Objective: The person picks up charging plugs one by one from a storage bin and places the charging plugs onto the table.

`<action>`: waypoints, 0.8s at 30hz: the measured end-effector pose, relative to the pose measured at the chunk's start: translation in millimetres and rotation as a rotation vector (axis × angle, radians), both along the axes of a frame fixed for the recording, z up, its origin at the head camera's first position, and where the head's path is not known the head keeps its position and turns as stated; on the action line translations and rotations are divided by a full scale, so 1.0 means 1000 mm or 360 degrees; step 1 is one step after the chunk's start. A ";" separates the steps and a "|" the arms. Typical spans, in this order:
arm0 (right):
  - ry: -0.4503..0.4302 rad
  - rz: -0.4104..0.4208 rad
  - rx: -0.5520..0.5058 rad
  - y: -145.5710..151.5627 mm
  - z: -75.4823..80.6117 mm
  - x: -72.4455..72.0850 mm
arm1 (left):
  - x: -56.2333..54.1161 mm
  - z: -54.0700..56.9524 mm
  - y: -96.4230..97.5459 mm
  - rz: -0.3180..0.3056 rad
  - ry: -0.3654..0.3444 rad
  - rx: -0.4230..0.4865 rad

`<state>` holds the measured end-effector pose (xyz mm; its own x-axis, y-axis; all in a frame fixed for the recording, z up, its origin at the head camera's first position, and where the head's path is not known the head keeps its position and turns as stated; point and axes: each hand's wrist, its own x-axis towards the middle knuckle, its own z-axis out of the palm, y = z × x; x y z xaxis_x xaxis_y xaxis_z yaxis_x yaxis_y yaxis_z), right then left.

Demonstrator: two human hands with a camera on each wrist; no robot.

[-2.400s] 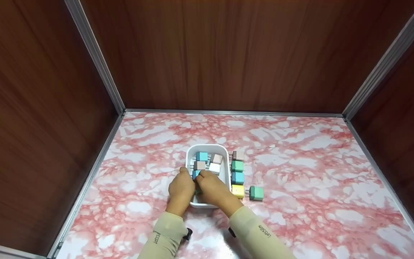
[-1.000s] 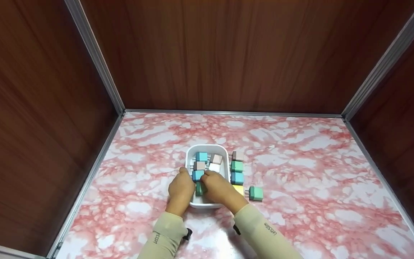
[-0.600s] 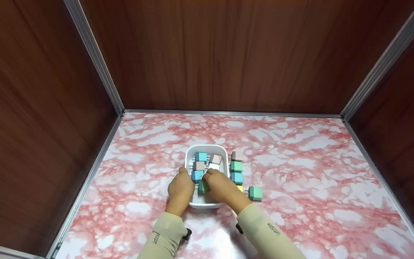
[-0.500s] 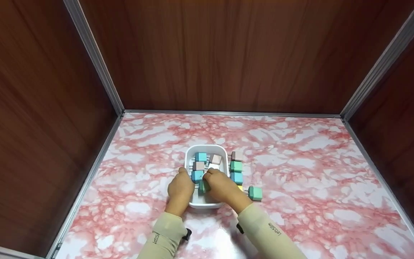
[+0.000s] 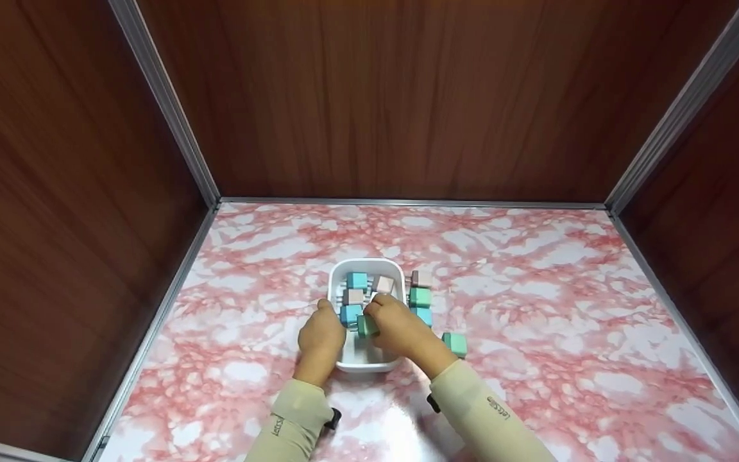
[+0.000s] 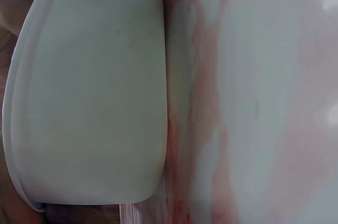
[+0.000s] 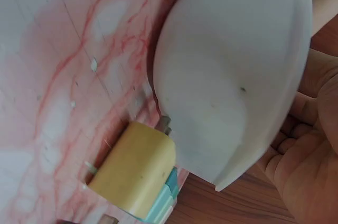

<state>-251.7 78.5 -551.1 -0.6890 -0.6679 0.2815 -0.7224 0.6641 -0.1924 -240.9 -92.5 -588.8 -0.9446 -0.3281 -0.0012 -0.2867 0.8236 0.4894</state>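
My left hand [image 5: 322, 333] holds the left rim of a white plastic tray [image 5: 364, 368]; its fingertips are hidden in the head view. Inside the tray, my right hand [image 5: 401, 327] pinches a green plug charger [image 5: 366, 326] with its prongs toward the left. Beside that charger lie a blue charger [image 5: 351, 314], a pinkish one [image 5: 353, 296] and another blue one [image 5: 356, 280]. A pale pink charger [image 5: 383, 283] sits at the tray's back right, with a white one mostly covered by my right hand. The right wrist view shows the palm [image 7: 311, 166] past the tray's rim.
Along the tray's right side stand a pinkish charger [image 5: 421, 278], a green one [image 5: 420, 297], a blue one [image 5: 422, 316] and a yellow one [image 7: 137, 166]. Another green charger [image 5: 455, 344] lies farther right. Brown wood-look panels [image 5: 382, 102] enclose the red-and-white marbled table [image 5: 523, 289].
My right hand has shifted right and slightly away from me, moving the green charger off the tray's left side toward its middle. My left hand has stayed at the rim.
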 end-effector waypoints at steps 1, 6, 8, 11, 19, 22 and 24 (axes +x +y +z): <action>0.0006 0.0004 -0.0010 0.001 0.000 0.000 | 0.000 0.000 0.000 0.0000 -0.0001 -0.0004; -0.0018 -0.0001 -0.0018 0.005 0.002 -0.003 | 0.000 -0.001 0.000 0.0000 0.0006 -0.0007; -0.0050 -0.0018 -0.0012 0.007 0.003 -0.003 | 0.000 0.000 0.000 -0.0009 0.0017 -0.0006; -0.0098 -0.0047 -0.0019 0.010 0.007 -0.003 | 0.001 0.000 0.000 -0.0016 0.0036 -0.0012; -0.0181 -0.0074 -0.0096 0.019 0.016 -0.006 | 0.001 0.000 0.000 -0.0008 0.0044 -0.0013; -0.0159 -0.0077 -0.0101 0.022 0.019 -0.008 | 0.000 0.000 0.000 -0.0007 0.0031 -0.0007; -0.0161 -0.0089 -0.0102 0.024 0.020 -0.009 | 0.000 0.000 0.000 -0.0008 0.0024 -0.0011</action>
<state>-260.4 102.4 -531.0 -0.7519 -0.6104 0.2492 -0.6591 0.6871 -0.3058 -241.1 -92.7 -589.1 -0.9462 -0.3231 0.0157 -0.2748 0.8286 0.4878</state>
